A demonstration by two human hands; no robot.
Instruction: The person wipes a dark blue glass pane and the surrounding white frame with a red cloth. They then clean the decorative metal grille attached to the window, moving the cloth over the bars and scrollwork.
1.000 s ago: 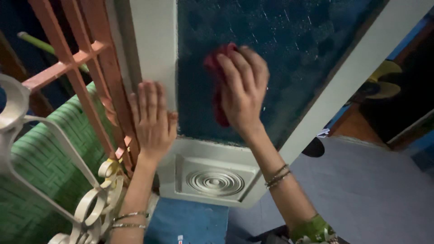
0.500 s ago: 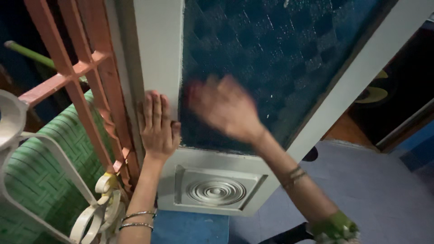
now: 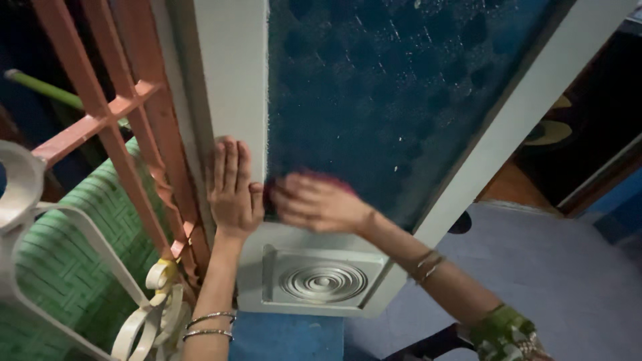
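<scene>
A white-framed door (image 3: 231, 80) holds a dark blue textured glass pane (image 3: 374, 87). My left hand (image 3: 233, 187) lies flat, fingers together, against the left stile of the frame. My right hand (image 3: 314, 202) presses a red cloth (image 3: 328, 179) onto the bottom edge of the pane, right beside my left hand. Only the cloth's upper edge shows above my fingers. Below the pane is a white panel with a raised ring pattern (image 3: 322, 281).
An orange-red metal grille (image 3: 127, 113) stands left of the door, with white scrolled ironwork (image 3: 147, 314) and a green woven mat (image 3: 60, 261) beside it. Grey-blue floor (image 3: 562, 274) lies at the right, a dark doorway (image 3: 602, 127) beyond.
My right hand swept the red cloth down and to the left across the glass, from mid-pane to its bottom edge. My left hand stayed flat on the frame.
</scene>
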